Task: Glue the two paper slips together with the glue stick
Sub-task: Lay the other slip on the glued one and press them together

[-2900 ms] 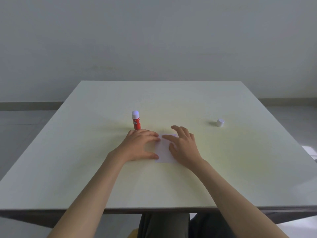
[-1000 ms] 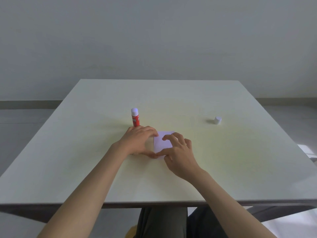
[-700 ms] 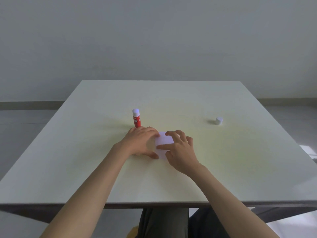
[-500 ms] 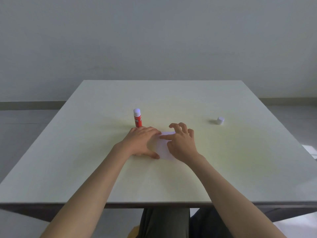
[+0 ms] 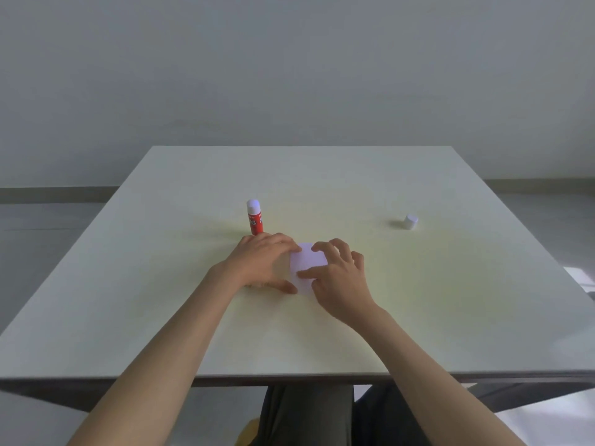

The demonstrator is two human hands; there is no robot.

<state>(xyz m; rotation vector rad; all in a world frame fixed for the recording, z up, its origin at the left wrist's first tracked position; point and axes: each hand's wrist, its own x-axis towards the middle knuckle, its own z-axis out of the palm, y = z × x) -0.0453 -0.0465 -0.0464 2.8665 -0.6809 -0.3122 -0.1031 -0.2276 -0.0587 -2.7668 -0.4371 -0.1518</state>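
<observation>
Table (image 5: pixel 450 317) pale, before plain grey wall (image 5: pixel 289 75).

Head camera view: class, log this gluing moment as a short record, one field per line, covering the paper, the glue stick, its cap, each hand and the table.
paper: white paper flat on the table, between both hands; two slips cannot be told apart
glue stick: red glue stick upright, uncapped, just beyond the left hand
cap: white cap alone, far right
left hand: left hand lies flat, fingertips at the paper's left edge
right hand: right hand presses the paper with fingertips
table: pale table
</observation>
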